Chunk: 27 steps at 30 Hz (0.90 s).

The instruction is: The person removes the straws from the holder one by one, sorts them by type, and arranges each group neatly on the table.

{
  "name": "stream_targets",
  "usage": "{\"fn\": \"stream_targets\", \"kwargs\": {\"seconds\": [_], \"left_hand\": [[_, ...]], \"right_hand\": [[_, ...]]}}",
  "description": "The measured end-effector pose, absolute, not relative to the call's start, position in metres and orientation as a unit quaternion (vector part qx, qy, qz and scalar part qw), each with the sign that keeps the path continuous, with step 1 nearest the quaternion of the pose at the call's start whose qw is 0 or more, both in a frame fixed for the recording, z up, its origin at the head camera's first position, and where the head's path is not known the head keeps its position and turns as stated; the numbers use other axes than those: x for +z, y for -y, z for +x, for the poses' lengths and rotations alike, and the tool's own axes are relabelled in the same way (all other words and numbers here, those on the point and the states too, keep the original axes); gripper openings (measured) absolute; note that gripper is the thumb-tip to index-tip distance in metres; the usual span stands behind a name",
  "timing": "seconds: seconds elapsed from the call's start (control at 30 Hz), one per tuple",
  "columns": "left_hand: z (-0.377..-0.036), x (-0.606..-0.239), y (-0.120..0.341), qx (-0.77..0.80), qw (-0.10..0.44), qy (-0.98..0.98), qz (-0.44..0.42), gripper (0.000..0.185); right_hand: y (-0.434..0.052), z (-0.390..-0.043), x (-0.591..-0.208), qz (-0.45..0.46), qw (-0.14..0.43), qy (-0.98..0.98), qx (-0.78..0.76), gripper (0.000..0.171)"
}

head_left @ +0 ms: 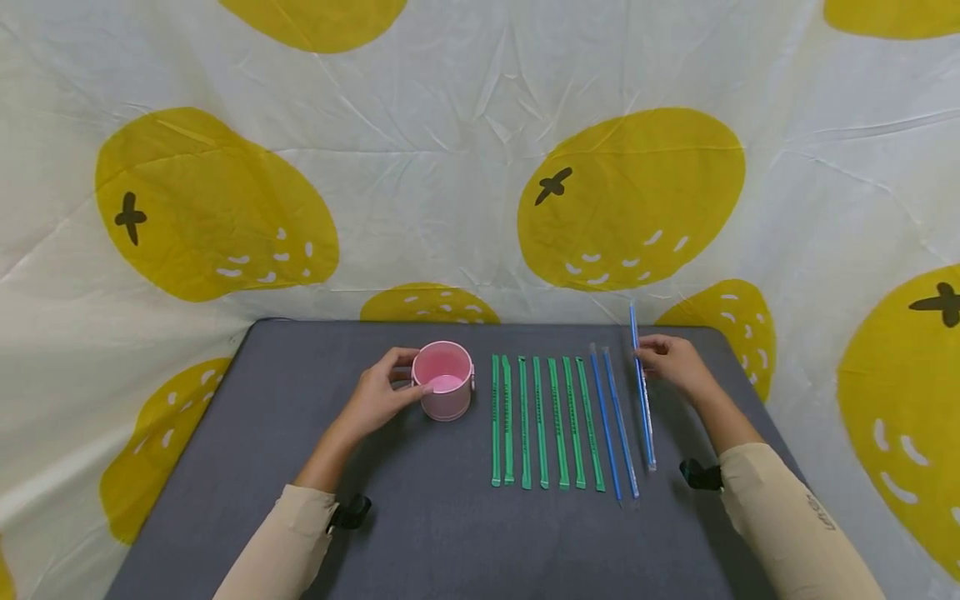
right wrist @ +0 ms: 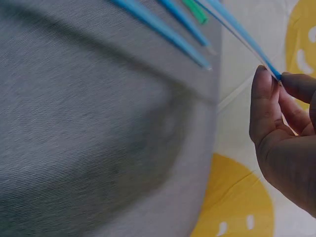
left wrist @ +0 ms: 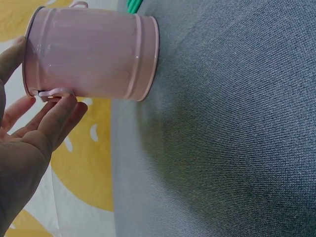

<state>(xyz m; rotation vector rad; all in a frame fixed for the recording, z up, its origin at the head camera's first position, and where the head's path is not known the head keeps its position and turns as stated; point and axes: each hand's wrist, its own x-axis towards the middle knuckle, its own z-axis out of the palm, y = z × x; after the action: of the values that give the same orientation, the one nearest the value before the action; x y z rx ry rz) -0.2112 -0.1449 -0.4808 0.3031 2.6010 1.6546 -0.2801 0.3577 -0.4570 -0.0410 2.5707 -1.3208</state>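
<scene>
A small pink bucket stands upright left of the middle of the dark table. My left hand holds it at the rim, thumb at the near side and fingers at the left. In the left wrist view, fingertips touch a small side lug of the bucket. My right hand pinches a blue straw in a clear wrapper between thumb and fingertips. This straw is raised over the table in the right wrist view. Two more wrapped blue straws lie just left of it.
Several green paper-wrapped straws lie side by side between the bucket and the blue straws. A dark grey cloth covers the table. Behind it hangs a white sheet with large yellow fruit prints.
</scene>
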Motion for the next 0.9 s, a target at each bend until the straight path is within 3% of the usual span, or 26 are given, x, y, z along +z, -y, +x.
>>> {"fn": "stream_targets", "kwargs": {"seconds": [0.37,0.9], "left_hand": [[-0.211,-0.479,0.145,0.545,0.026,-0.833,0.096,0.063],[-0.211,-0.479,0.148,0.540,0.023,-0.835,0.101,0.064]], "right_hand": [[-0.372,-0.269,-0.493,-0.006,0.157,-0.890,-0.429,0.042],[-0.356,-0.260,-0.497,0.058,0.160,-0.895,-0.413,0.034]]}}
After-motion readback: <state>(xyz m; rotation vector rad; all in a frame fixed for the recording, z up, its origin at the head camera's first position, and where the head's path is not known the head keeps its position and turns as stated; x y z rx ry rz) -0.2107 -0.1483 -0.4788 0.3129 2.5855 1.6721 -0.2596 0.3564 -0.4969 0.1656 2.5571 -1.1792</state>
